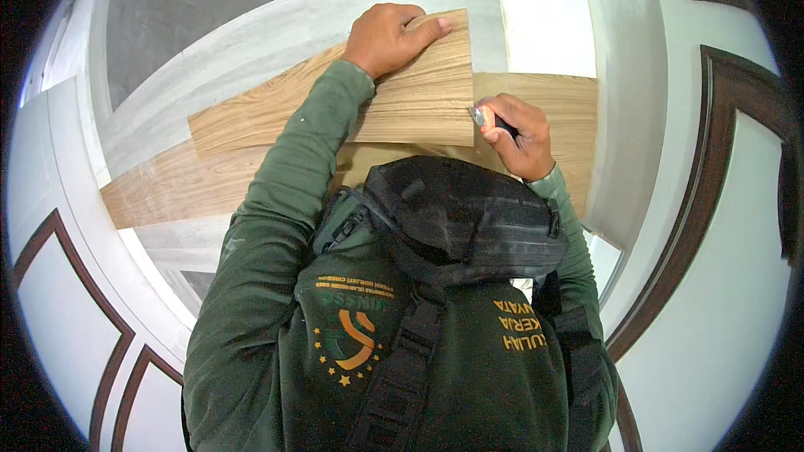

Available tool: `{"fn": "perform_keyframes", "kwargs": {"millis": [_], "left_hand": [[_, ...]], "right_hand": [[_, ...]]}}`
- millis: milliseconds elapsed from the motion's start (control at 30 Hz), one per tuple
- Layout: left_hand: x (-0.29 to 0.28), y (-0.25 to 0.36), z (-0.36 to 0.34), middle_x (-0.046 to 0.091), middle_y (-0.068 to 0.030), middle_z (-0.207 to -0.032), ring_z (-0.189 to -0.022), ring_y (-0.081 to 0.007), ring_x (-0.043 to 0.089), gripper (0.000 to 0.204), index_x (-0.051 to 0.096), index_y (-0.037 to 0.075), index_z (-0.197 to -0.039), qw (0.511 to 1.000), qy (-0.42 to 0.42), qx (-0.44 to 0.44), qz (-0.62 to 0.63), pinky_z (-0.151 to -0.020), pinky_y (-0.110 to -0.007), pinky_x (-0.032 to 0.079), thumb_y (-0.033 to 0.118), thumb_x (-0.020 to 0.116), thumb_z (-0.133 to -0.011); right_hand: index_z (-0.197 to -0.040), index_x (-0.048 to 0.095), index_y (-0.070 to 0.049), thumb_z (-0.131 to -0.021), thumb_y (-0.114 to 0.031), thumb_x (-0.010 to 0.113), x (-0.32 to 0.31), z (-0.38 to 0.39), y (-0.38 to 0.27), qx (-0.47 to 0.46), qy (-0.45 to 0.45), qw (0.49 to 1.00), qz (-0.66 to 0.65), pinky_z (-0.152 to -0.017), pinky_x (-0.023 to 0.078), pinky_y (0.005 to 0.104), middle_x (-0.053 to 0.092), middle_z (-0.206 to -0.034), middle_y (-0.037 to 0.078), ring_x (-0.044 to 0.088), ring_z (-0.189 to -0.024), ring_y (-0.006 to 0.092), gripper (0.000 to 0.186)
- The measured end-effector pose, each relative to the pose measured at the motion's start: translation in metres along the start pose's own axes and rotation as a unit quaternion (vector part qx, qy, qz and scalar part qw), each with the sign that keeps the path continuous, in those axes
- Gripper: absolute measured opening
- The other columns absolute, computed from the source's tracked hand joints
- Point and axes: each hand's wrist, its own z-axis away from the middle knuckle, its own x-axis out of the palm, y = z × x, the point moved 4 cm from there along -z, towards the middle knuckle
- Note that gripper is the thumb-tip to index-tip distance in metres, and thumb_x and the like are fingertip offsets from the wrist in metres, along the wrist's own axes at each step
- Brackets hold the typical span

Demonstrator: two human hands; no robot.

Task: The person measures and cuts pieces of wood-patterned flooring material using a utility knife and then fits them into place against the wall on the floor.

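Left hand (pixel 387 38) presses flat, fingers spread, on the far end of a wood-grain plank (pixel 352 100) that lies at a slant over a second plank (pixel 193 180) on the pale floor (pixel 251 42). From my remote view, I see the right hand (pixel 521 136) closed around a utility knife (pixel 487 120) with an orange tip, its point touching the top plank's cut right edge. A green sleeve (pixel 293 167) runs up to the pressing hand; a black chest pack (pixel 469 218) hangs below. White panels with dark trim (pixel 712 159) stand at the right.
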Motion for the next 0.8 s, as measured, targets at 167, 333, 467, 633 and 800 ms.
{"fn": "perform_keyframes", "kwargs": {"millis": [167, 333, 467, 633, 800], "left_hand": [[0.005, -0.008, -0.003, 0.065, -0.0134, -0.061, -0.057, -0.0271, 0.063, 0.061, 0.075, 0.004, -0.079, 1.000, -0.008, 0.002, 0.007, -0.056, -0.040, 0.050, 0.062, 0.059, -0.086], [0.008, -0.009, -0.002, 0.064, -0.0128, -0.057, -0.051, -0.0273, 0.063, 0.066, 0.076, 0.004, -0.078, 1.000, -0.031, -0.005, -0.001, -0.052, -0.040, 0.050, 0.067, 0.058, -0.085], [0.007, -0.010, 0.000, 0.064, -0.0122, -0.055, -0.050, -0.0262, 0.062, 0.065, 0.076, 0.004, -0.077, 1.000, -0.020, 0.008, 0.007, -0.050, -0.039, 0.050, 0.066, 0.058, -0.085], [0.008, -0.004, 0.000, 0.061, -0.0141, -0.059, -0.055, -0.0240, 0.058, 0.054, 0.071, 0.002, -0.076, 0.998, -0.054, -0.019, 0.008, -0.055, -0.038, 0.045, 0.053, 0.059, -0.089], [0.010, -0.010, 0.001, 0.061, -0.0144, -0.059, -0.054, -0.0250, 0.057, 0.052, 0.070, 0.001, -0.075, 0.999, -0.044, -0.016, -0.003, -0.056, -0.038, 0.045, 0.050, 0.060, -0.089]], "right_hand": [[-0.105, 0.064, 0.002, -0.084, -0.013, 0.067, 0.001, 0.001, -0.002, 0.004, -0.003, 1.000, -0.023, -0.062, 0.046, 0.0335, 0.061, -0.080, 0.013, 0.060, -0.070, 0.0252, 0.026], [-0.105, 0.064, 0.002, -0.083, -0.013, 0.067, 0.004, 0.002, 0.007, 0.001, 0.005, 1.000, -0.002, -0.063, 0.046, 0.0343, 0.060, -0.079, 0.013, 0.060, -0.070, 0.0258, 0.026], [-0.105, 0.064, 0.002, -0.083, -0.013, 0.067, 0.008, -0.002, 0.009, 0.000, 0.021, 1.000, -0.003, -0.063, 0.046, 0.0347, 0.060, -0.079, 0.013, 0.059, -0.069, 0.0264, 0.027], [-0.105, 0.064, 0.002, -0.083, -0.014, 0.067, 0.006, 0.003, 0.010, 0.000, 0.001, 1.000, -0.019, -0.063, 0.046, 0.0353, 0.060, -0.080, 0.014, 0.060, -0.070, 0.0266, 0.027], [-0.106, 0.064, 0.002, -0.084, -0.015, 0.068, 0.006, 0.003, 0.013, 0.022, -0.011, 1.000, -0.002, -0.065, 0.047, 0.0355, 0.062, -0.083, 0.015, 0.061, -0.072, 0.0274, 0.029]]}}
